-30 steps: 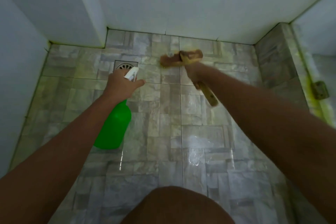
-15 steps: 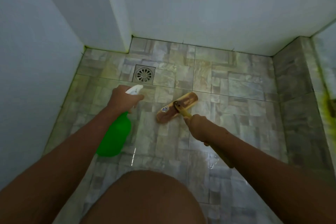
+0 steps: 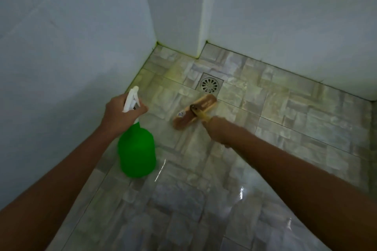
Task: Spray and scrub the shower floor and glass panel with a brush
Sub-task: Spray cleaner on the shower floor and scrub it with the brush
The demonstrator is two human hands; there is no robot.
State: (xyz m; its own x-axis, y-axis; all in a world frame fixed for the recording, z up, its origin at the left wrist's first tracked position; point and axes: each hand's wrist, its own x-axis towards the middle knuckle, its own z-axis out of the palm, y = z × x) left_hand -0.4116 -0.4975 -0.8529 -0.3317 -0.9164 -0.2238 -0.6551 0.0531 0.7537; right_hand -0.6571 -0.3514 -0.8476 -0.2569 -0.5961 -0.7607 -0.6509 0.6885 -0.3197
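My left hand (image 3: 119,115) grips the neck of a green spray bottle (image 3: 137,154) with a white trigger head, held above the floor near the left wall. A wooden scrub brush (image 3: 193,111) lies head-down on the wet tiled shower floor (image 3: 285,120), just in front of the drain. My right hand (image 3: 220,131) is closed around the brush's yellow handle, close behind the head. No glass panel is in view.
A round metal floor drain (image 3: 209,85) sits near the back corner. White walls (image 3: 61,47) close in on the left and back, with a wall corner jutting out (image 3: 202,26). Greenish grime lines the floor edge. The near floor shines wet.
The brush has been pulled back from the far wall towards me and now lies nearer the drain. The view has swung left. The spray bottle has stayed in my left hand.
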